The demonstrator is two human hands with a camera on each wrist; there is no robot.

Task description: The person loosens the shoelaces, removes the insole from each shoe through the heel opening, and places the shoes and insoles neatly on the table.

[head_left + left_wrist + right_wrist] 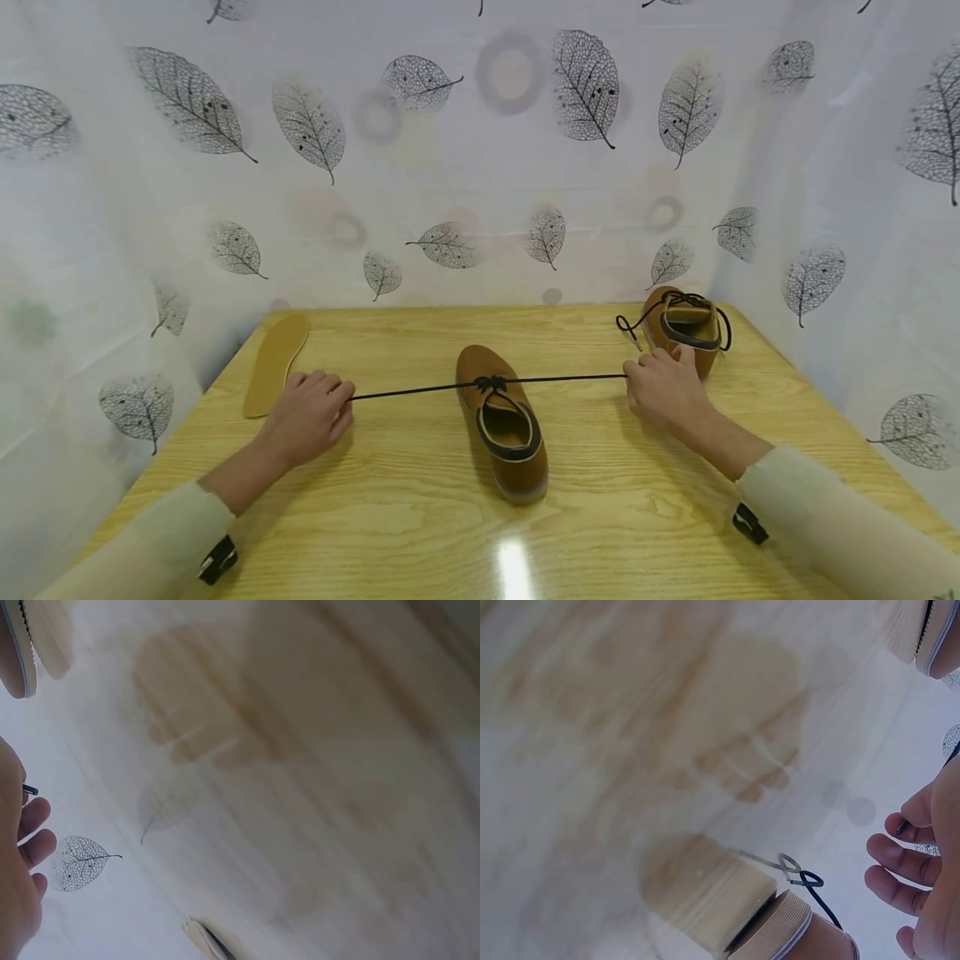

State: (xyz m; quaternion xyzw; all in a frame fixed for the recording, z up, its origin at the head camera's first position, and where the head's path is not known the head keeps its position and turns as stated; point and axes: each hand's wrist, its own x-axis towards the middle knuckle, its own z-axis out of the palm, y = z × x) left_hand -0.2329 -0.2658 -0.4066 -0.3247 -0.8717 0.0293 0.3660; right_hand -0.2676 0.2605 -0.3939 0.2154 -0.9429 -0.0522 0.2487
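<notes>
In the head view a brown shoe (522,477) stands mid-table, toe pointing away, with a small dark knot at its throat. Black shoelace (408,391) runs out taut from the knot to both sides. My left hand (311,417) grips one end to the left of the shoe, and my right hand (666,387) grips the other end to the right. The lace's tip (30,790) pokes out beside the left fingers in the left wrist view. Between the right thumb and forefinger, the right wrist view shows the other tip (902,826).
A second brown shoe (656,321), its black lace tied in a bow with loose ends, stands at the back right, just beyond my right hand. At the back left lies a tan insole (268,367). Leaf-print curtain (480,167) surrounds the glossy wooden table (360,517).
</notes>
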